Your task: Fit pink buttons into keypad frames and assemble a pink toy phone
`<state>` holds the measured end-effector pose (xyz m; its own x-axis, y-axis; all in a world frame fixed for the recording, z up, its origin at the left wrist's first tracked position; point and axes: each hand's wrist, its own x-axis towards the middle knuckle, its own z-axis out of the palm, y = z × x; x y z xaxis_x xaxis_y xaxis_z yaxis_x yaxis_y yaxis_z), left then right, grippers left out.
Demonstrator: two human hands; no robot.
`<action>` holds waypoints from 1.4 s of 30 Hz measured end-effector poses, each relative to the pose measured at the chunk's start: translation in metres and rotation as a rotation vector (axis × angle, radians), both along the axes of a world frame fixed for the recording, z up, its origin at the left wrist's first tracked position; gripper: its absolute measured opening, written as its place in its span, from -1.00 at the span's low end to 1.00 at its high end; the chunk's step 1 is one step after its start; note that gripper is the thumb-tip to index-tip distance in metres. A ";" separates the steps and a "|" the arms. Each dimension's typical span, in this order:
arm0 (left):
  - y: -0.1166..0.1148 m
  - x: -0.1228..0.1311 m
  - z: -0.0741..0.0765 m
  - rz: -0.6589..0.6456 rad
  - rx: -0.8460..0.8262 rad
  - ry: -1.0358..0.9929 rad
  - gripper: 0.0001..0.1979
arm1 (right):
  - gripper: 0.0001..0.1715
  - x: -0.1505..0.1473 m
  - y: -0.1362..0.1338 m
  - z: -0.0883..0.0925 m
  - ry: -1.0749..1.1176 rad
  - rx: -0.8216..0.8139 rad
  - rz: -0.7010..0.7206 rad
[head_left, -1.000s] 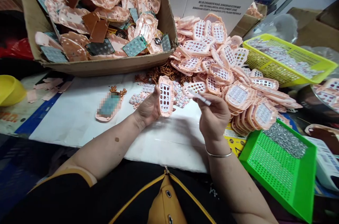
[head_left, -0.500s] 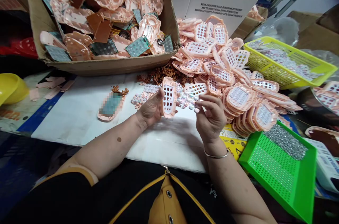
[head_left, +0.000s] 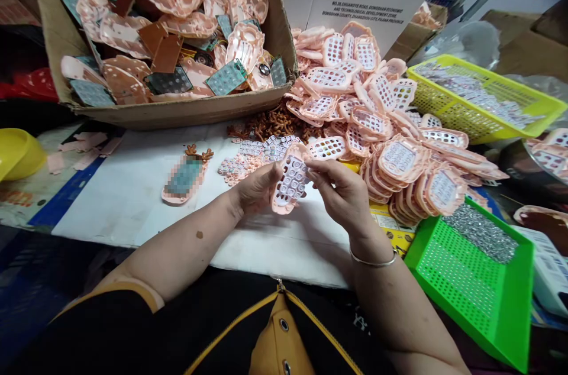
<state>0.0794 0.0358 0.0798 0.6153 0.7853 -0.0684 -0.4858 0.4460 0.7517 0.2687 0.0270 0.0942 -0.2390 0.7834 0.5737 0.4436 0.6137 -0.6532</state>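
My left hand [head_left: 257, 188] grips a pink plastic toy phone shell [head_left: 296, 154] by its left side, holding it tilted above the white work surface. A pale keypad [head_left: 291, 178] with rows of small buttons now lies over the holes of the shell. At its upper right edge, the thumb and fingers of my right hand [head_left: 341, 191] are pinched together on the keypad; the fingertips are partly hidden. Beyond the shell lie a pile of loose pale keypads [head_left: 261, 150] and several brown antler-shaped pieces [head_left: 275, 125].
A cardboard box [head_left: 186, 112] of shells and circuit boards stands back left. Pink shells [head_left: 341, 79] are heaped behind my right hand. A yellow basket [head_left: 479, 115] and a green tray [head_left: 470, 292] with small metal screws stand right. An antlered pink phone piece [head_left: 177, 197] lies left.
My right hand has moved left to the shell, bringing the keypad onto its holes. The shell has tilted and shifted slightly right and down in my left hand.
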 end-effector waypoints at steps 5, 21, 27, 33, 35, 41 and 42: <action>0.000 0.001 -0.003 -0.011 -0.082 -0.040 -0.25 | -0.83 -0.019 -0.006 -0.004 -0.063 0.214 -0.197; 0.003 0.003 -0.005 0.046 -0.118 -0.114 -0.22 | -0.58 -0.022 -0.020 -0.011 -0.435 0.390 -0.180; 0.003 0.006 -0.007 0.052 -0.019 -0.058 -0.22 | -0.48 -0.025 -0.023 -0.015 -0.537 0.353 -0.180; 0.002 0.008 -0.008 0.054 -0.015 -0.011 -0.24 | -0.35 -0.030 -0.026 -0.017 -0.590 0.266 -0.229; 0.003 0.007 -0.009 0.053 -0.028 -0.035 -0.23 | -0.33 -0.030 -0.027 -0.017 -0.569 0.278 -0.210; 0.005 0.004 -0.008 0.057 -0.064 -0.128 -0.22 | -0.41 -0.028 -0.026 -0.014 -0.402 0.376 -0.061; 0.006 0.004 -0.008 0.061 -0.080 -0.136 -0.21 | -0.42 -0.027 -0.026 -0.014 -0.407 0.382 -0.032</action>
